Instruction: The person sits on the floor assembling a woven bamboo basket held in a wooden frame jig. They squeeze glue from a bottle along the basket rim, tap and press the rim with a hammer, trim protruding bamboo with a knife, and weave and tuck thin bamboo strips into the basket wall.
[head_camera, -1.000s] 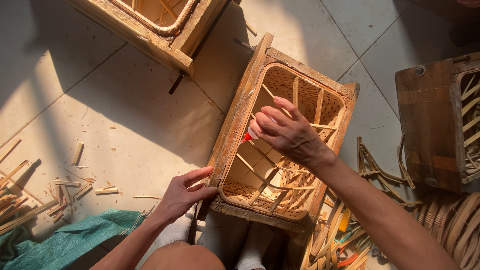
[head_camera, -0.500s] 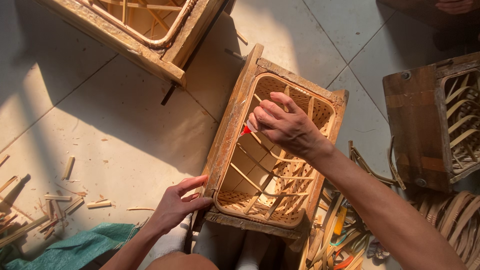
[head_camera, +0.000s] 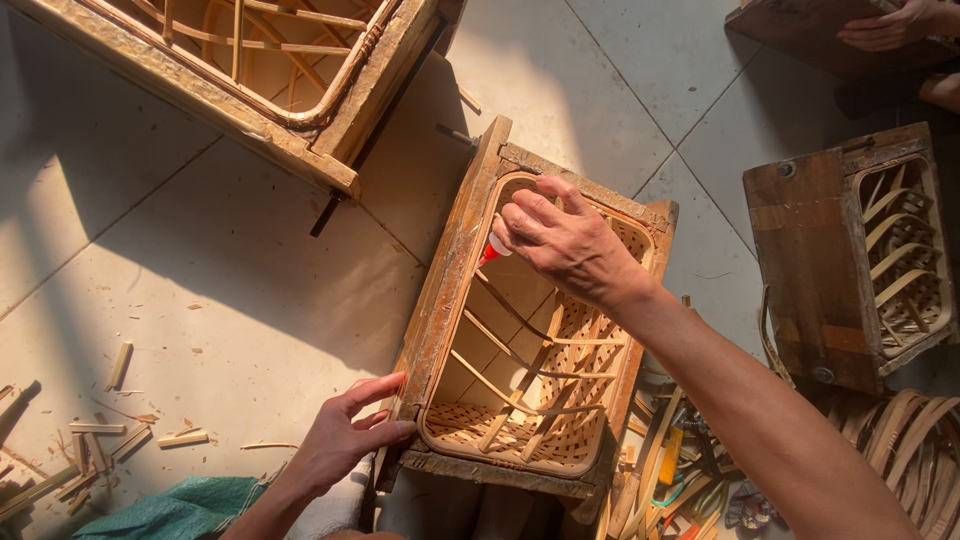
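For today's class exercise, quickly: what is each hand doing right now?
Left hand: open, fingers spread flat against the wooden mould.
Right hand: closed on a small red-tipped bottle over the woven basket.

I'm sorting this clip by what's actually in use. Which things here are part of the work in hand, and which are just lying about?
In use:
- right hand holding a small red-tipped bottle
- left hand steadying the wooden frame
- woven basket inside the frame

Lying about:
- second frame, upper left
- dark frame, right
- cane offcuts
- teal cloth
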